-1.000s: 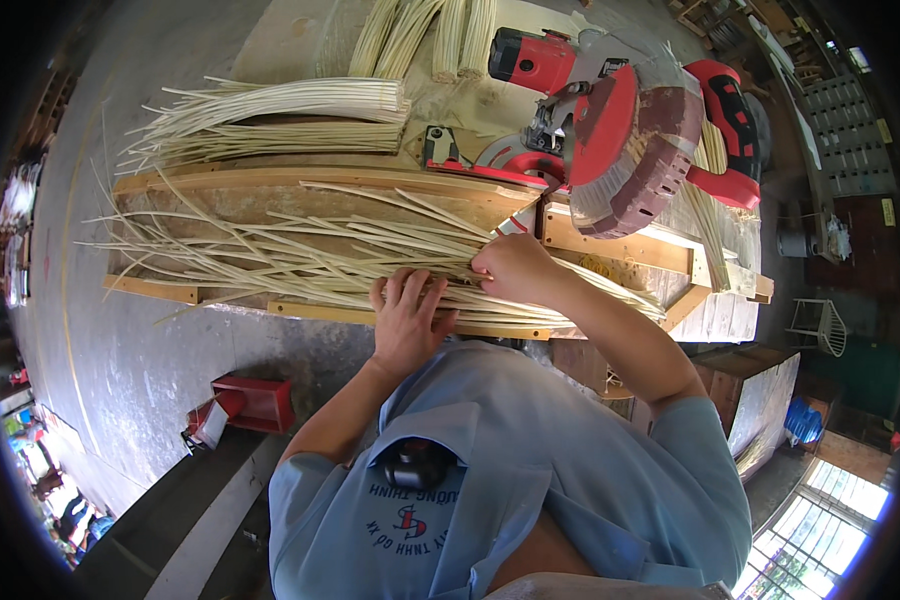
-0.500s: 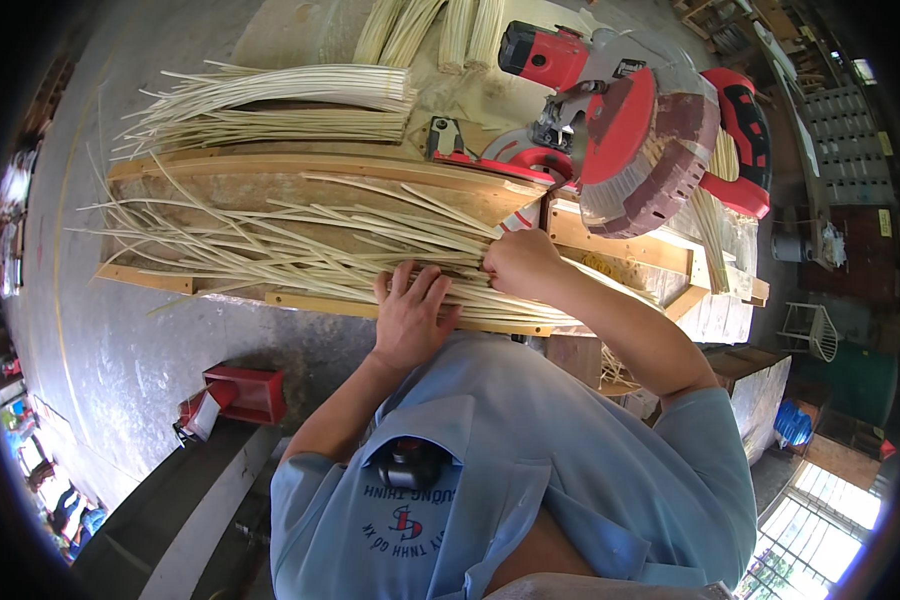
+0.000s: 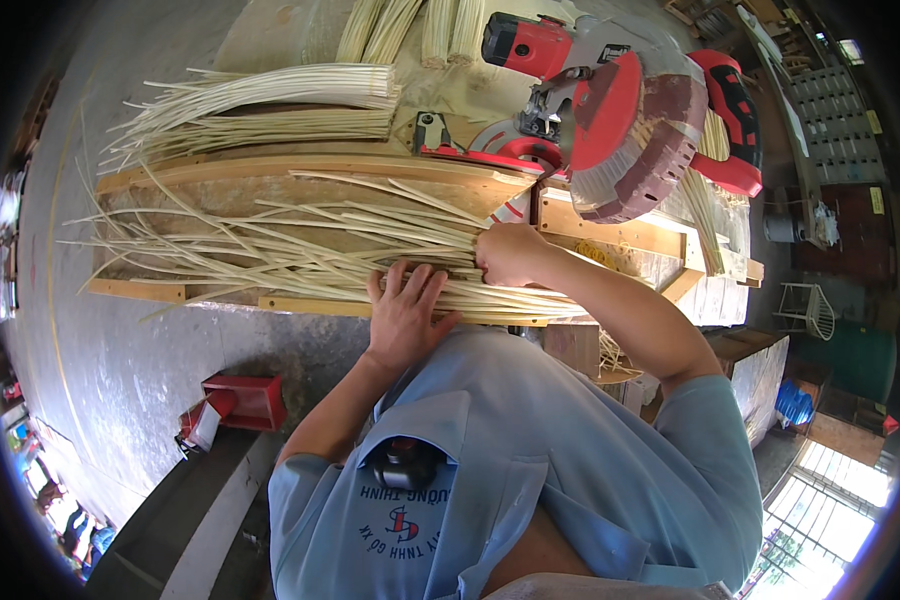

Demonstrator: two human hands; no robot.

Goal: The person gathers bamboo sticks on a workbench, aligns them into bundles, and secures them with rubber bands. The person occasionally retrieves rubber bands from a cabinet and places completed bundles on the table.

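Note:
Long pale rattan canes [image 3: 220, 247] lie loosely fanned in a shallow wooden trough on the bench, their far-left ends splayed and crossing. My left hand [image 3: 406, 312] rests flat on the near canes, fingers spread. Just right of it, my right hand [image 3: 510, 254] is closed in a fist around canes at their right part, close to the mitre saw [image 3: 635, 130]. The fist hides how many canes it grips. Red and grey, the saw stands behind and to the right, its round blade guard beside my right forearm.
A wooden rail [image 3: 320, 168] runs along the trough's back. Behind it lies a stacked cane bundle [image 3: 300, 95], with more bundles [image 3: 370, 35] farther back. Canes also lie under the saw handle at right. A red box [image 3: 245, 402] stands at lower left.
The whole view has shifted slightly, so the bench and saw appear a little further left and up. Both hands keep nearly the same place on the canes.

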